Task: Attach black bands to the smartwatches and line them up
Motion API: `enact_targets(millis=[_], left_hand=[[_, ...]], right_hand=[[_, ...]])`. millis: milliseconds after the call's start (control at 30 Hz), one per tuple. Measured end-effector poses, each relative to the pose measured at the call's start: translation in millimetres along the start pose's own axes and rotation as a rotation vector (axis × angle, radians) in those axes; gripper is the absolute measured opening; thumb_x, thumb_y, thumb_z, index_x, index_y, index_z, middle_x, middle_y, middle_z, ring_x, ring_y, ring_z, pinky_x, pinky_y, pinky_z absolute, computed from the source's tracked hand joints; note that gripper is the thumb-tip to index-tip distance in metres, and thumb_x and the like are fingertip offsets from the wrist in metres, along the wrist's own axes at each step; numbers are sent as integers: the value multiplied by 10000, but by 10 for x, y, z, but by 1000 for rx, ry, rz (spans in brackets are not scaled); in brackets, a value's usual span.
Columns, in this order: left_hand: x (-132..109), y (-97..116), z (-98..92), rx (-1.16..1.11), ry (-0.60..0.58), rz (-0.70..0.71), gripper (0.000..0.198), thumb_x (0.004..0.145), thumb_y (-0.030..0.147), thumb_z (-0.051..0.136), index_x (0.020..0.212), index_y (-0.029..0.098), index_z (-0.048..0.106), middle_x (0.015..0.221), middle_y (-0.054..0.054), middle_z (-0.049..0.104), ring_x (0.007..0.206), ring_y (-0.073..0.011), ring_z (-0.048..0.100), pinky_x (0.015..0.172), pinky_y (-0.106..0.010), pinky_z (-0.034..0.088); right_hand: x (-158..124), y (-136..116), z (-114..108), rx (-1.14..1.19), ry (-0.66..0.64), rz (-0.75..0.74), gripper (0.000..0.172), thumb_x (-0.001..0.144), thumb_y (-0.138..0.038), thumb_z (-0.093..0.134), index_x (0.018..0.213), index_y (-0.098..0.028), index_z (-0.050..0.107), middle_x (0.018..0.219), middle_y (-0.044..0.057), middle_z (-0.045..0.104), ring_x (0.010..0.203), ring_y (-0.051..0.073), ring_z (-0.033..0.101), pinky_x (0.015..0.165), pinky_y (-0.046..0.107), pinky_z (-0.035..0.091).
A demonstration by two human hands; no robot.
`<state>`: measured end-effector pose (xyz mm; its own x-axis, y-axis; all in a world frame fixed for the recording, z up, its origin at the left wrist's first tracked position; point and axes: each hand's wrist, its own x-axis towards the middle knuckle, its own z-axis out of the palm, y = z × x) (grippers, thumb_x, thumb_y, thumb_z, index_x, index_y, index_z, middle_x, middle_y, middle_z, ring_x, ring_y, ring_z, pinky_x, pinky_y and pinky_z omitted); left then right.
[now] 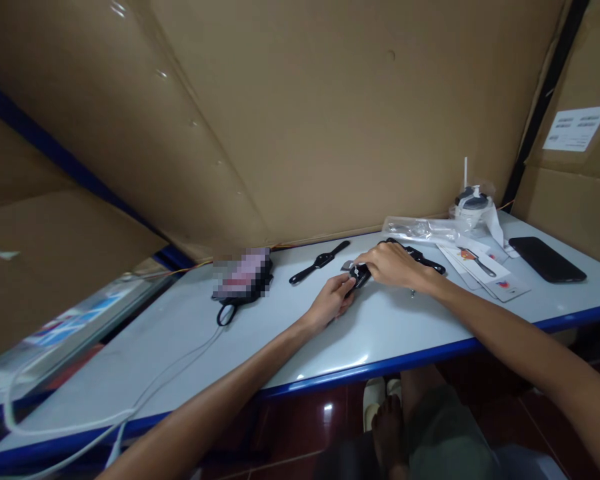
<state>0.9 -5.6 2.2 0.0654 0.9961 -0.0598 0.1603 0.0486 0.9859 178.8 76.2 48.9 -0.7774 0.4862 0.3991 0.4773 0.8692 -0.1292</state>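
Note:
Both hands meet over a small black object (pixel 360 277) with a white mark and a grey flat piece at its far end; its kind is unclear. My left hand (pixel 330 301) grips its near side, thumb on top. My right hand (pixel 395 265) is closed at the other side, fingertips pressed to it and partly hiding it. Left of them lies a long black tool (pixel 320 262) with a handle at each end and a narrower middle. Behind my right wrist lies another black-handled tool (pixel 427 261), partly covered. A small metal piece (pixel 413 293) sits under the right wrist.
Printed cards (pixel 490 272), a black phone (pixel 547 259), clear plastic packaging (pixel 420 230) and a wrapped cup (pixel 473 207) with a straw are on the right. A pixelated item with a black strap (pixel 227 313) and white cables (pixel 167 367) are left. Cardboard walls (pixel 330 120) enclose the table.

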Motion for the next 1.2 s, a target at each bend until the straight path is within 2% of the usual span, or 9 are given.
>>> enact_targets(millis=[100, 267, 400, 500, 633, 867, 1000, 1200], left_hand=[[2, 2, 0, -11, 4, 2, 358, 895, 478, 610, 743, 220, 413, 498, 103, 355, 340, -45, 265, 314, -185, 193], [7, 5, 3, -10, 10, -2, 339, 894, 464, 598, 747, 225, 408, 497, 102, 355, 335, -48, 262, 309, -189, 190], [1, 17, 7, -6, 3, -11, 332, 879, 470, 601, 760, 228, 407, 492, 107, 351, 337, -49, 258, 308, -182, 198], [2, 22, 8, -6, 1, -10, 324, 869, 474, 602, 775, 226, 416, 488, 112, 346, 336, -49, 250, 304, -179, 195], [15, 10, 3, -7, -16, -5, 292, 878, 466, 588, 808, 215, 455, 475, 119, 325, 329, -51, 237, 301, -181, 193], [23, -7, 0, 18, -1, 6, 335, 882, 460, 584, 736, 228, 391, 477, 104, 347, 324, -46, 258, 299, -184, 193], [26, -9, -3, 13, -5, -6, 321, 870, 466, 590, 754, 226, 411, 472, 109, 339, 326, -50, 255, 300, -181, 191], [32, -13, -6, 2, -1, -5, 273, 874, 455, 583, 828, 207, 477, 479, 110, 341, 331, -58, 254, 300, -184, 196]], right_hand=[[-1, -13, -12, 43, 49, -34, 446, 853, -81, 454, 1116, -238, 778, 905, 54, 762, 760, 161, 611, 654, 287, 312], [8, -42, -18, -6, 10, -20, 344, 855, -104, 472, 938, -197, 794, 863, 71, 762, 728, 165, 604, 657, 299, 309], [1, -39, 14, -14, -1, -25, 327, 852, -132, 484, 880, -202, 802, 810, 66, 754, 699, 167, 597, 646, 301, 300], [-7, -37, 35, 11, -8, -51, 341, 833, -144, 489, 885, -224, 816, 799, 54, 753, 681, 167, 591, 638, 298, 301], [-12, -64, 19, 43, -25, -93, 400, 826, -126, 472, 984, -256, 816, 794, 34, 749, 668, 158, 578, 631, 293, 287], [-4, -64, -24, -35, 7, -2, 317, 849, -134, 482, 849, -187, 795, 768, 73, 737, 648, 161, 558, 617, 301, 261], [1, -48, 27, 0, 2, -46, 314, 836, -141, 490, 818, -205, 796, 757, 57, 740, 634, 156, 559, 616, 297, 273], [-16, -90, 24, 19, -8, -75, 377, 865, -122, 467, 956, -244, 812, 799, 39, 759, 652, 148, 571, 607, 297, 267]])
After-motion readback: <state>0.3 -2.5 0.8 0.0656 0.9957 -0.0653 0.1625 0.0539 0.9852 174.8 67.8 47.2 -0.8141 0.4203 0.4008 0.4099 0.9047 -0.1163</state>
